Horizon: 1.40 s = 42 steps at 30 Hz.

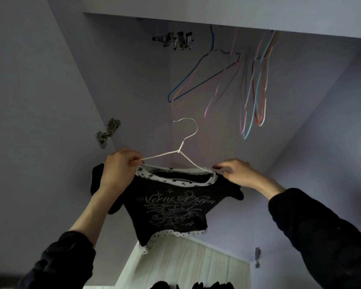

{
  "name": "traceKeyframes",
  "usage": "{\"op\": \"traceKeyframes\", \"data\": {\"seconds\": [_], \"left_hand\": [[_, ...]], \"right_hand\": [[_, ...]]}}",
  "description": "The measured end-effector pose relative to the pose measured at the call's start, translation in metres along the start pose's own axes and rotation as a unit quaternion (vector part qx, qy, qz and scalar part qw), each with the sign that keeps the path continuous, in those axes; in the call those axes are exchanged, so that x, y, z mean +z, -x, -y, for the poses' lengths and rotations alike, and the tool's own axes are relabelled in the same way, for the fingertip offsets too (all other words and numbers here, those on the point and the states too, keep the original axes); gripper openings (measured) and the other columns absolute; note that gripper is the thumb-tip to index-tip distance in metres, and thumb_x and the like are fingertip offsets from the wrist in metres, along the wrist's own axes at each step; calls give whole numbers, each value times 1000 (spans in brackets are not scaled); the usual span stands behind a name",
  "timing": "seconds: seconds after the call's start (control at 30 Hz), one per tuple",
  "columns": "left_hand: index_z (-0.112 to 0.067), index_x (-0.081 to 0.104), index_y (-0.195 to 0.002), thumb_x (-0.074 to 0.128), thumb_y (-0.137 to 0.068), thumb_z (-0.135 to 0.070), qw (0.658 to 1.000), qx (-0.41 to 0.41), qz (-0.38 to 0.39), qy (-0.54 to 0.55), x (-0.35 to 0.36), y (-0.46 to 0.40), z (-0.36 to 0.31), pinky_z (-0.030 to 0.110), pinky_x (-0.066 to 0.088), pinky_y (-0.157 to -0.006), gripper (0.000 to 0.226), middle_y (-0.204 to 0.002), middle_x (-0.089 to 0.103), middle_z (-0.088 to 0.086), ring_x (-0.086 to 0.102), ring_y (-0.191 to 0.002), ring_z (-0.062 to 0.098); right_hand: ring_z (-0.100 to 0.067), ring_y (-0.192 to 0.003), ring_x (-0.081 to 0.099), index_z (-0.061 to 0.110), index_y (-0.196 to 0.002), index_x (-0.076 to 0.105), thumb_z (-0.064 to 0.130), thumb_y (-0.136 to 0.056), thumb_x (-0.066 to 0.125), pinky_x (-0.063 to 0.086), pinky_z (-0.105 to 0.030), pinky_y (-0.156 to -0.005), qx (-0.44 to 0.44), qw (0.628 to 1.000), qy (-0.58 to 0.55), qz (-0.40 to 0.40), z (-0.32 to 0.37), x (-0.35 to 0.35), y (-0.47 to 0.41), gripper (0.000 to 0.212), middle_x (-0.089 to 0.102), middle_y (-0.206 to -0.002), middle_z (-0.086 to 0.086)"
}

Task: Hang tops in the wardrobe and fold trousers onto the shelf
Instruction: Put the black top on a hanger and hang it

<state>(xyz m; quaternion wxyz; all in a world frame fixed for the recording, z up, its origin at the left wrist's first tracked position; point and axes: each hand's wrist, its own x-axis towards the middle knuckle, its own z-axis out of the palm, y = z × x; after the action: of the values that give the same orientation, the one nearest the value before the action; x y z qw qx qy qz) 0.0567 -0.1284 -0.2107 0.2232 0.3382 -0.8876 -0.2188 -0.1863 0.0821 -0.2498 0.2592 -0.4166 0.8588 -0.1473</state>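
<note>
My dark sleeves (325, 236) filled the lower corners as I reached up into the pale lilac wardrobe (133, 84). My left hand (118, 166) pinched the left arm of a thin white wire hanger (182, 147) together with the collar of the black short-sleeved top with silver lettering and star-print trim (171, 207). My right hand (236, 171) gripped the collar at the hanger's other end, fingers curled. The top hung raised between my hands, below a cluster of empty coloured wire hangers (252, 88) and metal clips (176, 40).
</note>
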Motion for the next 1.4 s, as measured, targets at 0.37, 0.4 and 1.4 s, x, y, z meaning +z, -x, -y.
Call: {"op": "traceKeyframes", "data": {"seconds": [0.37, 0.4, 1.4], "left_hand": [[-5, 74, -88, 64, -84, -2, 1000, -10, 16, 20, 4, -2, -1, 23, 34, -69, 12, -85, 65, 9, 59, -78, 23], [-6, 74, -88, 64, -85, -3, 1000, -6, 22, 22, 6, -1, -2, 23, 35, -69, 11, -85, 65, 9, 59, -78, 23], [-7, 55, -125, 41, -88, -9, 879, 477, 18, -1, 67, -27, -166, 51, 37, -99, 40, -137, 44, 19, 37, -130, 36]], "right_hand": [[-10, -117, 51, 18, -133, 53, 35, -87, 65, 37, -26, -104, -173, 971, -50, -157, 55, 5, 7, 51, 58, -126, 6], [-7, -106, 55, 18, -129, 56, 32, -88, 64, 40, -22, -95, -166, 973, -85, -135, 68, 6, 6, 44, 61, -114, 7], [-19, -76, 58, 7, -105, 60, 0, -95, 45, 54, -31, -73, 270, 853, -443, -52, -54, -13, 138, 19, 56, -86, -10]]}}
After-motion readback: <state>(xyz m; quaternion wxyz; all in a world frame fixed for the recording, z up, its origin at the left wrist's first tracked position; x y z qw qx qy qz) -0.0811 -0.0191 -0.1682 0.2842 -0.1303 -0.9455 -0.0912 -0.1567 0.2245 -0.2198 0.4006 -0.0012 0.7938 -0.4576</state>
